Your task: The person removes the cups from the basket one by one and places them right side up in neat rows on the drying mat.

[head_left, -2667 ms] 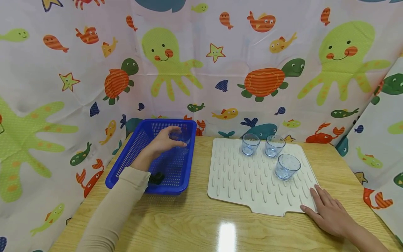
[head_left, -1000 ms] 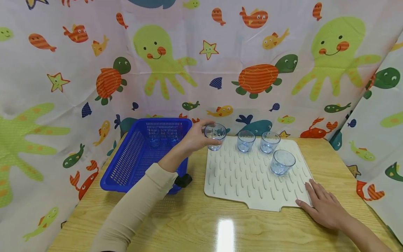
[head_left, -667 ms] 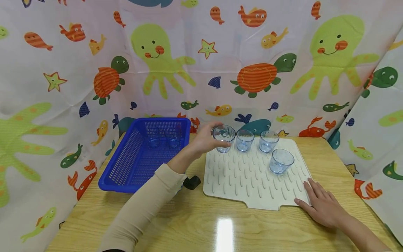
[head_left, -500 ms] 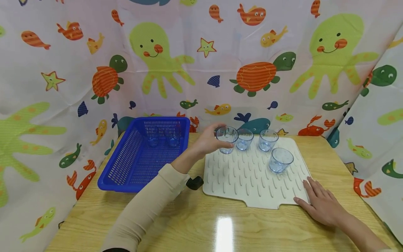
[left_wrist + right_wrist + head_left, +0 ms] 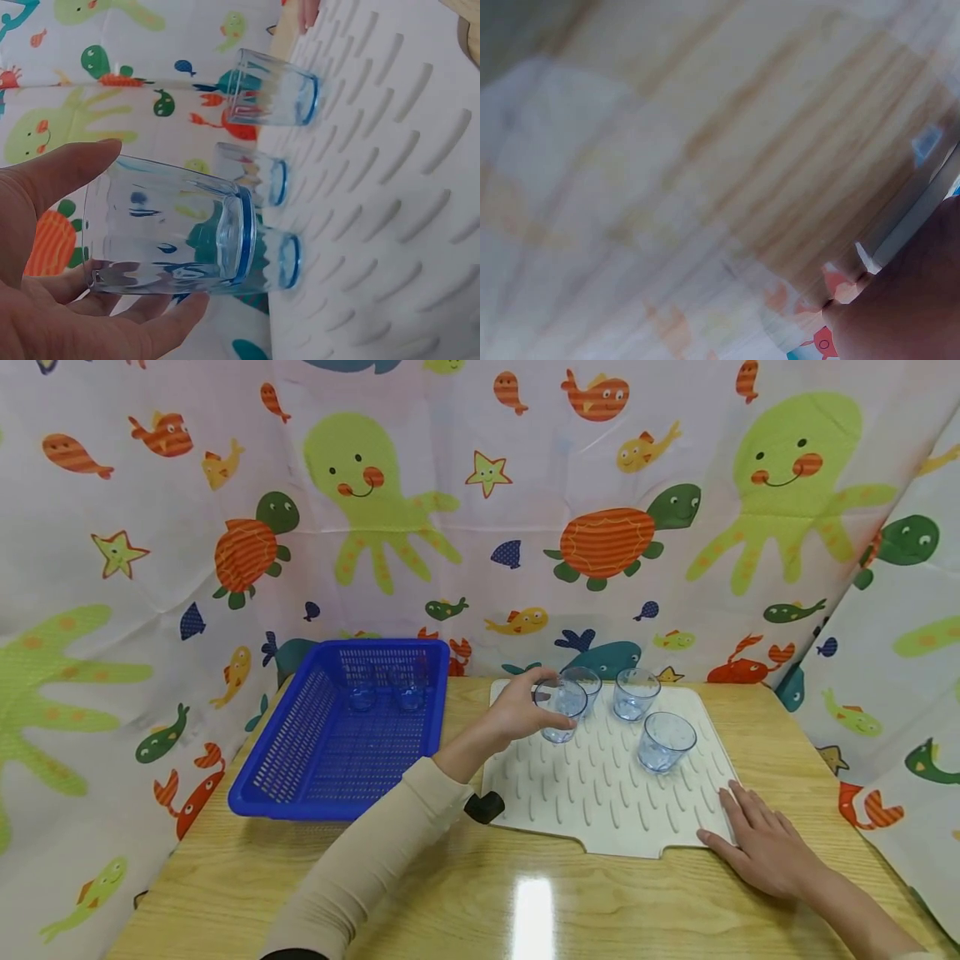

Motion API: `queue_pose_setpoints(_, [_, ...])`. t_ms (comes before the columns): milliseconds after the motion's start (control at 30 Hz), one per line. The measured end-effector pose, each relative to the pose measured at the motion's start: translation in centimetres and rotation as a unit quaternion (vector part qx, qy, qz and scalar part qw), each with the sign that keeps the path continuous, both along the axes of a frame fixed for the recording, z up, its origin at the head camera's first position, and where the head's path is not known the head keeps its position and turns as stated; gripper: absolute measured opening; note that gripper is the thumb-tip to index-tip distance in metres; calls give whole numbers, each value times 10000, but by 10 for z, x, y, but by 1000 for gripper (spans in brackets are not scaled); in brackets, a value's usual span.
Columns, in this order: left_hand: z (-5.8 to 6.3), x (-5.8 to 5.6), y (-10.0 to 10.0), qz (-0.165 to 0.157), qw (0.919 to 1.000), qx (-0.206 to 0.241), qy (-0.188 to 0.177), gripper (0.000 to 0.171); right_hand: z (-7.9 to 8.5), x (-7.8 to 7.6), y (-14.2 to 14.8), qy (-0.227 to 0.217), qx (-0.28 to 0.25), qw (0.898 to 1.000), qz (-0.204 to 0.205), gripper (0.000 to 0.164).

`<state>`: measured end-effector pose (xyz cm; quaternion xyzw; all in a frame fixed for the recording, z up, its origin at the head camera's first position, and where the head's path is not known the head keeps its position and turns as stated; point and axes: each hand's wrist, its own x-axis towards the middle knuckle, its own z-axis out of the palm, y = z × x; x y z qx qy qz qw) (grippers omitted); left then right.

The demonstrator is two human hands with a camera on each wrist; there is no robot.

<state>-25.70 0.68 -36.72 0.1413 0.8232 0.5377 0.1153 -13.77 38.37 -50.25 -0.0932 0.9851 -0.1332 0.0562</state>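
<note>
My left hand [image 5: 517, 710] grips a clear bluish glass tumbler [image 5: 558, 714] around its side, thumb across from the fingers. The tumbler is upright over the back left part of a white ridged mat [image 5: 615, 814]; in the left wrist view its base [image 5: 246, 236] faces the mat with a gap. It partly covers a second tumbler [image 5: 592, 681] behind it. Two more tumblers stand on the mat, one at the back [image 5: 637, 695] and one farther forward [image 5: 666, 742]. My right hand [image 5: 768, 847] lies with extended fingers at the mat's front right edge.
A blue plastic basket [image 5: 247, 797] stands on the wooden table [image 5: 420, 910] to the left, with two tumblers [image 5: 408, 696] at its back. A sea-animal patterned curtain [image 5: 465, 527] encloses the back and sides. A black piece [image 5: 484, 807] sits at my left wrist.
My left hand has taken a tumbler out of the basket and carried it right, over the mat, lately a little toward the front. The right hand stays at the mat's edge.
</note>
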Motion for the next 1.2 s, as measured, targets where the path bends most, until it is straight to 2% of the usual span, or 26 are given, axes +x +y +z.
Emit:
queue_pose_setpoints(533, [-25, -2, 27, 28, 9997, 30, -250, 79, -3, 0, 0, -13, -27, 10000, -6, 94])
queue_pose_setpoints(867, [-40, -7, 47, -69, 9999, 24, -135, 80, 3, 0, 0, -16, -28, 10000, 1, 94])
queue_pose_setpoints(1200, [-50, -10, 66, -39, 9994, -303, -136, 79, 6, 2, -2, -14, -4, 10000, 15, 93])
